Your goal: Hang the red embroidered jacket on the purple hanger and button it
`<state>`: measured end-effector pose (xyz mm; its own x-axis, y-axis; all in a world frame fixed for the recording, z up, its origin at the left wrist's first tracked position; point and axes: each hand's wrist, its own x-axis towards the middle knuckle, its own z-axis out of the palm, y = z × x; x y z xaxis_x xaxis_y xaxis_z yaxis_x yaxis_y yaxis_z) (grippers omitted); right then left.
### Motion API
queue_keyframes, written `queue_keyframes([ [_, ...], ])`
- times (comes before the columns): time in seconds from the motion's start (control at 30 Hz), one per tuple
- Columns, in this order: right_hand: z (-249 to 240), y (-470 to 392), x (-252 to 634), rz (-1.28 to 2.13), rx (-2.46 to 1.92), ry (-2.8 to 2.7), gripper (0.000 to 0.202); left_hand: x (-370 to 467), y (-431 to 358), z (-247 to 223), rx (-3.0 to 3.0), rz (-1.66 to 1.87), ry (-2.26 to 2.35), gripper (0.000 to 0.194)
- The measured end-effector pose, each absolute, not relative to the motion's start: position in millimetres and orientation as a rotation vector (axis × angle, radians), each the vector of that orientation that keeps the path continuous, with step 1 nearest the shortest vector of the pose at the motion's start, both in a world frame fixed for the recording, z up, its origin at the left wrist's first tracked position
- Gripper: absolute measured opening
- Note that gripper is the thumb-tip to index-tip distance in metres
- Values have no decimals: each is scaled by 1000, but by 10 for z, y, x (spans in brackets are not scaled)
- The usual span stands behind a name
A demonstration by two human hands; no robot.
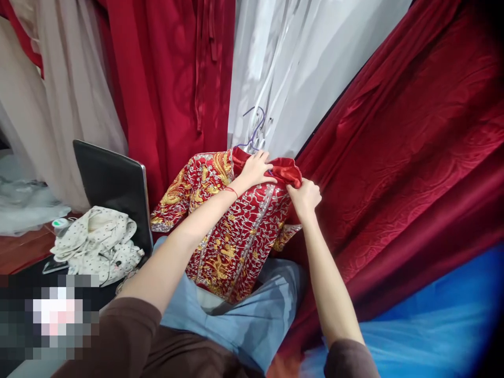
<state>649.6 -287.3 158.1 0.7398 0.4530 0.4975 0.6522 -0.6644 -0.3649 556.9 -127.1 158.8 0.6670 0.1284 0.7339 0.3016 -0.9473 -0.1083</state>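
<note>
1. The left hand is resting on top of the embroidered red jacket, fingers curled down over the collar area, pressing and gripping the cloth at the neck.
2. The right hand is pinching the plain red satin collar from the right side, fingers closed tight on a fold of it, just beside the left hand.
3. The jacket is hanging in front of the person, over the lap, on a purple wire hanger whose hook is poking up above the collar.
4. And look at that fabric: deep red ground, packed with gold and silver embroidery, scrolling wave patterns in silver and feathered gold motifs across the chest and the short sleeve spreading out to the left.
5. Silver-trimmed bands are running down the front, and the lower hem is draping onto the light blue garment across the person's knees.
6. Behind the jacket, a white satin gown is hanging between dark red drapes, and a heavy crimson textured cloth is sweeping down on the right.
7. Off to the left, a black laptop lid is standing open on the bench, with a crumpled cream dotted cloth piled in front of it.
8. Bright blue tulle is filling the lower right corner.
</note>
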Motion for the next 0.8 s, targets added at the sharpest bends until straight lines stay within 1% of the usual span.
queue_keyframes([
  [0.13, 1493, -2889, 6438, -354, -2333, -842, 33, 5576, -1294, 1602, -2691, -1170, -433, 46],
  [0.23, 1544, -2952, 6413, -289, -2288, -894, 34, 5559, -1316, 1607, -2703, -1150, -468, 40],
  [0.4, 1791, -2936, 6136, -338, -2212, -994, 32, 5644, -1303, 1580, -2686, -1158, -530, 34],
  [0.47, 1778, -2844, 5956, -359, -2120, -1090, 34, 5679, -1263, 1583, -2665, -1135, -551, 32],
  [0.57, 1498, -2670, 5820, -337, -2040, -1172, 40, 5600, -1170, 1608, -2682, -1050, -478, 33],
  [0.63, 1197, -2581, 5869, -279, -2099, -1161, 43, 5435, -1103, 1609, -2713, -997, -310, 35],
  [0.7, 901, -2522, 5978, -212, -2190, -1178, 40, 5211, -1047, 1569, -2711, -1027, -234, 38],
  [0.73, 778, -2498, 6029, -216, -2214, -1194, 39, 5093, -1025, 1532, -2689, -1086, -302, 40],
  [0.8, 608, -2449, 6087, -274, -2254, -1217, 39, 4871, -983, 1435, -2580, -1245, -669, 44],
])
